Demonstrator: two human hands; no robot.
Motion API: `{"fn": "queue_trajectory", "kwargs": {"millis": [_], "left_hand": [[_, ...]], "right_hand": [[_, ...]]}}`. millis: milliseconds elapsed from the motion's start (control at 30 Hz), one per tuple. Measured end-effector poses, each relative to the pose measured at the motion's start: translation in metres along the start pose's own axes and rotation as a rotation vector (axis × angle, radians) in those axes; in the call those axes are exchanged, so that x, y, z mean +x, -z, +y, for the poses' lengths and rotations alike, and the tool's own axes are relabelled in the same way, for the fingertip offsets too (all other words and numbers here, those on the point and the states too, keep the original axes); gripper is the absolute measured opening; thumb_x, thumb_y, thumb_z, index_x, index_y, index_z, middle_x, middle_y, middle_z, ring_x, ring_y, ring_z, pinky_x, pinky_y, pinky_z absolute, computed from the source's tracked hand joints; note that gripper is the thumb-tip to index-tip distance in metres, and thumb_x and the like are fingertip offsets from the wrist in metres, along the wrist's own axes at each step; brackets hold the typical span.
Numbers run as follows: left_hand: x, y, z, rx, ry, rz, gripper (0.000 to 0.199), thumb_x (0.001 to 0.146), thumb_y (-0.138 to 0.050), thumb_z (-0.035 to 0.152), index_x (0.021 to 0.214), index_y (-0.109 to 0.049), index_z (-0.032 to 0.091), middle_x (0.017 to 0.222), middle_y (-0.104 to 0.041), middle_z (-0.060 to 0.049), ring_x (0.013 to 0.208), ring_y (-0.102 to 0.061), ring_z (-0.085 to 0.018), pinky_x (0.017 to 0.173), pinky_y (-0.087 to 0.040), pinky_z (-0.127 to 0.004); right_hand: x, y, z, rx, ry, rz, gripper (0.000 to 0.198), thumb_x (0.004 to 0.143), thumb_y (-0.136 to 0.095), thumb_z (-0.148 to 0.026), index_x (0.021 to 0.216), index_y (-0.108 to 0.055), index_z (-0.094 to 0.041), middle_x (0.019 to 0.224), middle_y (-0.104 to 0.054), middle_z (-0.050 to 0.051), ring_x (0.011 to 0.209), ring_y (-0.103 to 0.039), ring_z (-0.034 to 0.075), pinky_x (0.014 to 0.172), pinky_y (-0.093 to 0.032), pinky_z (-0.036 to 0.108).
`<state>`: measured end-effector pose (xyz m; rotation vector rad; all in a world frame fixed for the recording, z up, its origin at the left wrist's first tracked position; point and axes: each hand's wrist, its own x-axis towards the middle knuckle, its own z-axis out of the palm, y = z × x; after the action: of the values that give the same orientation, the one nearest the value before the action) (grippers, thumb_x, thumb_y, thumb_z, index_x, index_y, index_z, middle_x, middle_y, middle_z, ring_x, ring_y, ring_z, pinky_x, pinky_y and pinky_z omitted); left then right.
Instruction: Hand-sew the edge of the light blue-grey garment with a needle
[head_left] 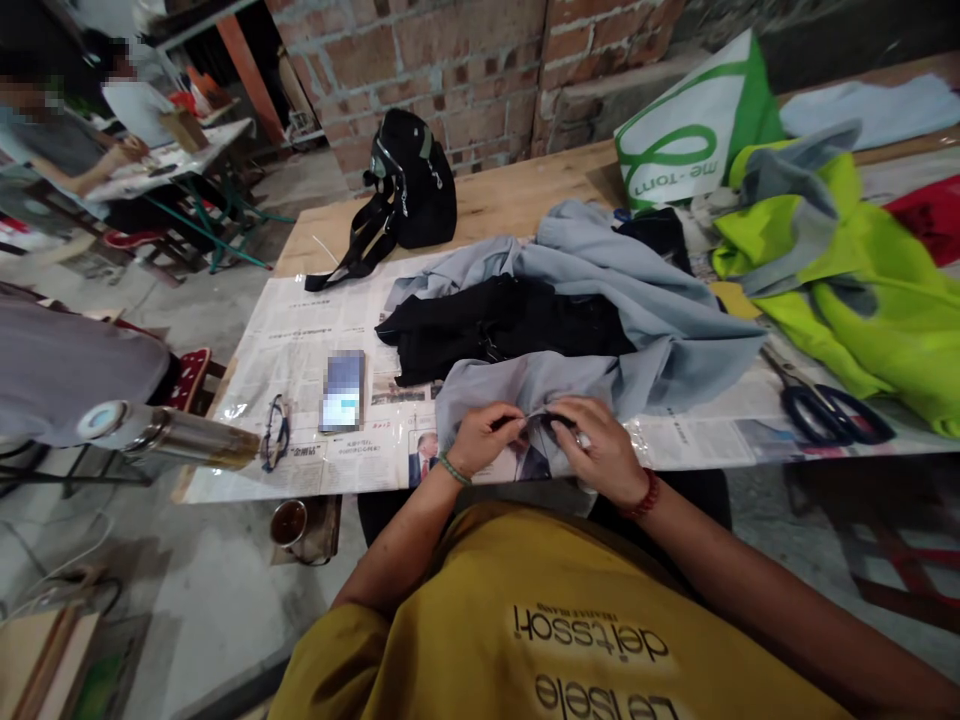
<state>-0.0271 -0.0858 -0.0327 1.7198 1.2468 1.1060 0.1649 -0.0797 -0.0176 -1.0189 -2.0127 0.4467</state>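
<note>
Grey cloth (pixel 667 330) lies bunched across the middle of the table, its nearest fold reaching the near edge, where both hands meet on it. The left hand (pixel 484 440) has thumb and forefinger drawn narrow, pinching that fold; the right hand (pixel 600 448) pinches it just beside, its fingertips close together. Whether anything small is also held between them, I cannot tell. Farther in, a black garment (pixel 510 320) rests on the grey cloth.

By the near left corner, a clear bottle (pixel 172 432) with a capped top has amber liquid in its base end; eyeglasses (pixel 276 432) sit just beside it. A phone (pixel 343 390) lies on the newspaper (pixel 300 330) between them and the black garment. Below the near edge, towards the left corner, a cup (pixel 289 522) of brown liquid stands on a low stand (pixel 324 530).

Along the far edge, a black bag (pixel 420 180) stands towards the left, its strap trailing, its contents hidden. Farther right, a white-and-green bag (pixel 686 140) conceals whatever it holds. Dark-handled scissors (pixel 817 405) lie near the near edge's right part, beside a yellow-green garment (pixel 862 270).
</note>
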Motion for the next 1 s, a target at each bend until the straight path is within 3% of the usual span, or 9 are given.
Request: {"fn": "queue_trajectory", "kwargs": {"millis": [100,200,500,667,800,1000], "left_hand": [[0.000,0.002,-0.001,-0.179,0.135,-0.064,0.025,0.082,-0.059,0.037,0.084,-0.064,0.013,0.067,-0.062,0.001,0.061,-0.057,-0.009,0.059,-0.048,-0.021],[0.000,0.003,-0.001,-0.285,0.180,-0.115,0.027,0.080,-0.062,0.039,0.083,-0.063,0.012,0.070,-0.062,0.001,0.064,-0.056,-0.009,0.064,-0.048,-0.022],[0.002,0.007,0.001,-0.388,0.250,-0.123,0.035,0.073,-0.067,0.045,0.080,-0.064,0.012,0.071,-0.059,0.000,0.065,-0.049,-0.007,0.066,-0.043,-0.021],[0.002,0.007,0.001,-0.398,0.260,-0.152,0.035,0.072,-0.067,0.046,0.080,-0.064,0.011,0.070,-0.057,0.000,0.064,-0.046,-0.007,0.063,-0.039,-0.020],[0.002,0.007,0.003,-0.347,0.252,-0.152,0.031,0.073,-0.067,0.041,0.079,-0.064,0.012,0.070,-0.057,0.000,0.066,-0.046,-0.008,0.064,-0.039,-0.021],[0.002,0.004,-0.001,-0.259,0.220,-0.098,0.021,0.075,-0.063,0.033,0.080,-0.065,0.013,0.070,-0.059,0.000,0.066,-0.048,-0.009,0.065,-0.040,-0.022]], "right_hand": [[-0.006,-0.004,0.000,-0.032,0.117,-0.059,0.026,0.085,-0.052,-0.021,0.110,-0.059,-0.024,0.103,-0.063,0.009,0.101,-0.057,0.024,0.089,-0.047,0.044],[-0.006,-0.011,0.003,-0.026,0.168,-0.098,0.025,0.085,-0.053,-0.023,0.110,-0.058,-0.023,0.102,-0.063,0.009,0.098,-0.057,0.023,0.086,-0.048,0.042],[0.000,-0.019,-0.001,0.058,0.175,-0.082,0.015,0.090,-0.049,-0.023,0.100,-0.060,-0.023,0.086,-0.066,0.005,0.079,-0.061,0.017,0.072,-0.051,0.033],[0.000,-0.019,0.001,0.019,0.160,-0.023,0.009,0.089,-0.052,-0.021,0.096,-0.058,-0.021,0.080,-0.064,0.004,0.072,-0.059,0.016,0.066,-0.049,0.030],[0.002,-0.020,0.001,-0.061,0.176,-0.070,0.008,0.089,-0.049,-0.020,0.089,-0.056,-0.020,0.078,-0.062,0.005,0.073,-0.056,0.017,0.066,-0.047,0.031],[0.004,-0.019,-0.002,-0.128,0.222,-0.115,0.025,0.090,-0.043,-0.018,0.065,-0.044,-0.021,0.061,-0.049,0.002,0.063,-0.045,0.016,0.059,-0.039,0.030]]}}
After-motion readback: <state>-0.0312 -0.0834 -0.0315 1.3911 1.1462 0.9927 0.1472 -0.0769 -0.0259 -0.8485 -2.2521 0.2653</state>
